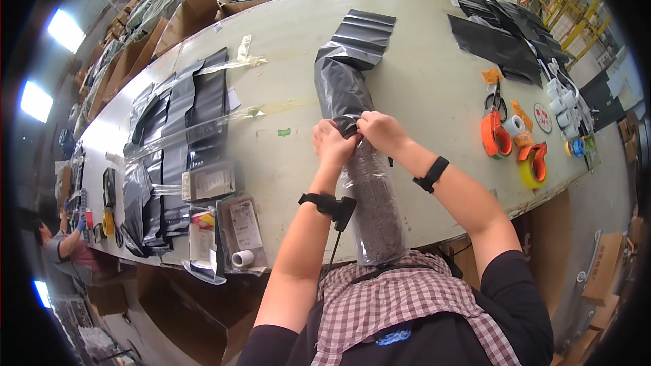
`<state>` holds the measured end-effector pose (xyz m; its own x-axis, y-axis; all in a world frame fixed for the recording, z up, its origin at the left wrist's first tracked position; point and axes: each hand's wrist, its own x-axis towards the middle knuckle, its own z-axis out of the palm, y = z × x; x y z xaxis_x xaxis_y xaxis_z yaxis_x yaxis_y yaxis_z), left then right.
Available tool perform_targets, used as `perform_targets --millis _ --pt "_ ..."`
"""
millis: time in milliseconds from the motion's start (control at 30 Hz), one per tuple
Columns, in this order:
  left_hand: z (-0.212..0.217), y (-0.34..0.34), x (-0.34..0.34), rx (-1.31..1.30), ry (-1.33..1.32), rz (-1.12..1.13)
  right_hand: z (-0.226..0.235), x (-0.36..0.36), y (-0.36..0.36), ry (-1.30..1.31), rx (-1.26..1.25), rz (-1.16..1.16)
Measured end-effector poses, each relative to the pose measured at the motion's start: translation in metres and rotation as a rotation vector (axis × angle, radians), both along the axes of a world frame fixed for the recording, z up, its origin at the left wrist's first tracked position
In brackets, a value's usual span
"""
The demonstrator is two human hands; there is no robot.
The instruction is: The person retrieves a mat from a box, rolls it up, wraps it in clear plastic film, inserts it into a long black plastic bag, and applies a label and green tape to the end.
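A long roll wrapped in clear plastic (375, 210) lies on the pale table (420, 81), running from my chest outward. Its far end sits inside a black plastic mailing bag (342, 88). My left hand (332, 144) and my right hand (382, 131) both grip the open edge of the black bag where it meets the roll. Each wrist wears a black band. The bag's far flap (364, 35) lies flat and folded on the table.
Black bags under clear tape strips (183, 118) lie at left, with packaged items and a small white roll (243, 257). Tape dispensers (496, 137) and a yellow tape roll (534, 168) sit at right, with more black bags (498, 41). Another person (64, 247) works far left. Cardboard boxes line the far side.
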<state>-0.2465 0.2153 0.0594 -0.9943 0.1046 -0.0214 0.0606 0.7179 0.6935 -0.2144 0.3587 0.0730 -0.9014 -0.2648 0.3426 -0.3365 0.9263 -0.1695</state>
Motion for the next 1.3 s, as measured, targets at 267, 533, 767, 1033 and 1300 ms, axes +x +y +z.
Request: perform_targets --millis 267,533,767,1033,1300 --pt "-0.008 -0.020 0.014 0.138 0.625 -0.118 0.011 0.046 0.009 -0.234 -0.639 0.416" --pt "-0.007 -0.044 0.026 0.065 0.905 -0.725 -0.060 0.084 0.034 -0.081 -0.462 -0.270" --pt "-0.067 -0.045 0.023 0.803 -0.254 0.316 -0.059 0.060 0.004 -0.206 -0.474 -0.407" --pt "-0.070 -0.030 0.023 0.745 -0.434 0.105 -0.070 0.049 0.032 -0.493 -0.192 -0.389" --pt "-0.085 -0.048 0.026 -0.063 0.316 -0.208 -0.061 0.056 0.034 -0.569 -0.241 -0.327"
